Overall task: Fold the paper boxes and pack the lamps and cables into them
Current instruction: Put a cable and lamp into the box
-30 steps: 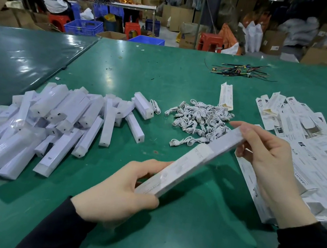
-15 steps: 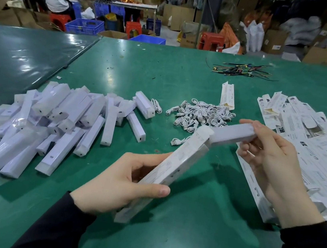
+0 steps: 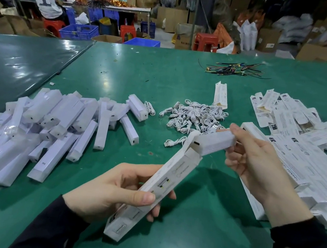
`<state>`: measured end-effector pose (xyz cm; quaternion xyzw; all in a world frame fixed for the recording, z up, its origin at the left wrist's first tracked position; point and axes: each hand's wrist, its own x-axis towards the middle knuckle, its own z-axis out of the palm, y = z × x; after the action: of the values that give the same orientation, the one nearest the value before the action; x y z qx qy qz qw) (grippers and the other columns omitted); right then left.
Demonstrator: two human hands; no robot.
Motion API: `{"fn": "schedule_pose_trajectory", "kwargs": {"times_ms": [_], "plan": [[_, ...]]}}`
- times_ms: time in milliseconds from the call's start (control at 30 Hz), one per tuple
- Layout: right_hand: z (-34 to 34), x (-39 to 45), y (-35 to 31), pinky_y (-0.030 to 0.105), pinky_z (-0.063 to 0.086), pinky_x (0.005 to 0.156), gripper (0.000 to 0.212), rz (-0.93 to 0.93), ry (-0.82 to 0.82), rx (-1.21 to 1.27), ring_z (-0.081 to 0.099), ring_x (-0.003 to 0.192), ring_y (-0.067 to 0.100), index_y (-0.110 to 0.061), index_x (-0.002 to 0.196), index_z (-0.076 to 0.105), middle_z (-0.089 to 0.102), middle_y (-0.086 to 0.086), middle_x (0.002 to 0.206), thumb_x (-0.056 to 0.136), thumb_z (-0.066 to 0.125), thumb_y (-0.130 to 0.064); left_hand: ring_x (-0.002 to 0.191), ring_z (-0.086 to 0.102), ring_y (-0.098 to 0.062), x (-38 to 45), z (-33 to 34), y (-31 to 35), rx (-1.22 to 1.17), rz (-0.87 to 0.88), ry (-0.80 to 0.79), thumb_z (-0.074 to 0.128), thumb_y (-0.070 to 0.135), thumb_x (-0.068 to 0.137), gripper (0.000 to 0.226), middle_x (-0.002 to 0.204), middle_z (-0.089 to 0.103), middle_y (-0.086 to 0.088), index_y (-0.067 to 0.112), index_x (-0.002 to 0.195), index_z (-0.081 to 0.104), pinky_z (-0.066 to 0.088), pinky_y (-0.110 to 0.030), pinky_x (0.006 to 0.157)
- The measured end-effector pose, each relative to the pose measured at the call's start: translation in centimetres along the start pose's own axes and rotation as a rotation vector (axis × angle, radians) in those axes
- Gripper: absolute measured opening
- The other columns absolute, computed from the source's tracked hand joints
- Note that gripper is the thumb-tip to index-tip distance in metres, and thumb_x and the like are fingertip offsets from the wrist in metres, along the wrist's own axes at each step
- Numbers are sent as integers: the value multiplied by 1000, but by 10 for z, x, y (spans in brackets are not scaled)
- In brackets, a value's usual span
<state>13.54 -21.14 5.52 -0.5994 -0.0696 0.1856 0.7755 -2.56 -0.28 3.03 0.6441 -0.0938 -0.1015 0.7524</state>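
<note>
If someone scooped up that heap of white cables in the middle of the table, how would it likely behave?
The white cables look thin and coiled into small bundles, so they would probably be floppy and light. The bundles lie tangled together, so several might lift in a clump, with some dropping off. One stray bundle lies apart on the green table, suggesting they scatter easily.

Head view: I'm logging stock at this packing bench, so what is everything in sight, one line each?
Table: one, green, underneath everything.
Lamps: many, white, heaped left.
USB cables: many, white, piled centre.
Flat boxes: many, white printed, stacked right.
Wire bundle: one, mixed colours, far centre.
Paper box: one, white, held in left hand.
Lamp: one, white, at the box's open end.
Left hand: grips box.
Right hand: holds lamp.
</note>
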Motion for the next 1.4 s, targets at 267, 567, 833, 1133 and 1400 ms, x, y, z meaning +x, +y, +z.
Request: {"fn": "schedule_pose_trajectory", "kwargs": {"times_ms": [267,567,833,1133,1400], "plan": [[-4,0,-4,14,31,33,69,122,-50,-16,35,36,3,14,112,60,44,-7,45,67,75,-36,75,62,-25,-3,-2,0,-108,-8,-140,60,16,89,39,115,58,-23,5,127,59,56,-33,64],[-2,2,-3,14,32,34,57,-20,85,-164,34,36,5,4,83,69,44,-6,46,56,77,-46,72,61,-25,-3,-2,2,-95,-75,-87,64,21,88,47,112,60,-22,7,132,57,56,-28,55],[5,-3,5,16,30,34,43,-129,111,-163,34,36,6,-3,75,65,44,-6,43,74,72,-46,65,57,-22,-1,2,4,-61,-131,-12,57,17,90,38,108,62,-22,10,128,61,53,-25,46],[34,-24,34,21,46,46,24,-155,-249,-217,55,48,14,-9,92,73,62,7,60,77,70,-28,58,55,-18,3,5,-1,-136,-133,119,59,20,87,36,100,64,-14,10,121,66,47,-23,43],[38,-31,34,19,36,41,40,-130,-479,-364,41,39,11,-19,58,68,50,1,45,83,60,-50,60,55,-18,2,6,0,-92,-141,84,60,22,88,38,101,64,-13,14,125,63,48,-22,44]]}}
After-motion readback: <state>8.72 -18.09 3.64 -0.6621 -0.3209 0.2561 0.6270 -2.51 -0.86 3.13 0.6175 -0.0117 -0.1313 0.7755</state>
